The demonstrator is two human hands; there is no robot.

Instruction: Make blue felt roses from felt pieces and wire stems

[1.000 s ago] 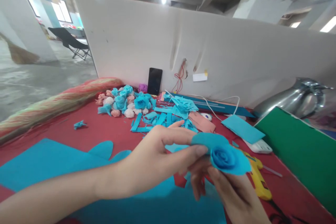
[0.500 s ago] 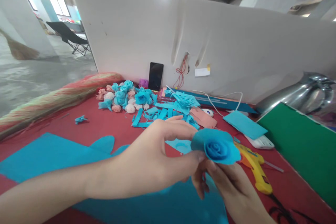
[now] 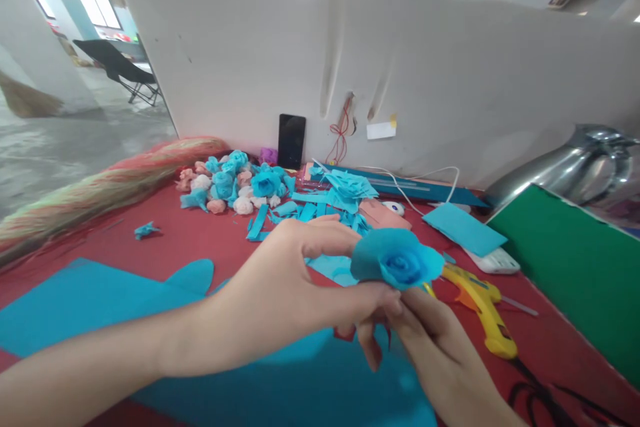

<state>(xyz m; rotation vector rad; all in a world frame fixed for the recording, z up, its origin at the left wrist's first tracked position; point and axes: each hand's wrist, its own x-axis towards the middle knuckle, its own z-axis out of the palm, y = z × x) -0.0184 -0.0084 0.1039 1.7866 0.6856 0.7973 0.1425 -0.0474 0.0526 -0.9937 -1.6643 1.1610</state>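
Between my two hands is a blue paper rose (image 3: pixel 400 260), its spiral centre facing up toward me and a wide outer petal spreading to the left. My left hand (image 3: pixel 300 280) pinches the flower's near lower side with the thumb, its fingers curved behind the petal. Below the bloom, my right hand (image 3: pixel 435 340) grips the base with closed fingers; the base itself is hidden by both thumbs. Under my hands lies a large blue sheet (image 3: pixel 280 380), and another blue sheet (image 3: pixel 85 293) rests at the left.
Finished pink, white and blue flowers (image 3: pixel 230 180) are heaped at the back, beside blue paper scraps (image 3: pixel 305 210). A yellow glue gun (image 3: pixel 480 307) lies right of my hands. Farther right are a green board (image 3: pixel 575 280) and a metal jug (image 3: pixel 560 167). A phone (image 3: pixel 291 140) leans on the wall.
The rose has tipped, showing more of its outer petal, and both hands have shifted slightly left in view. My left thumb has slid further along under the flower.
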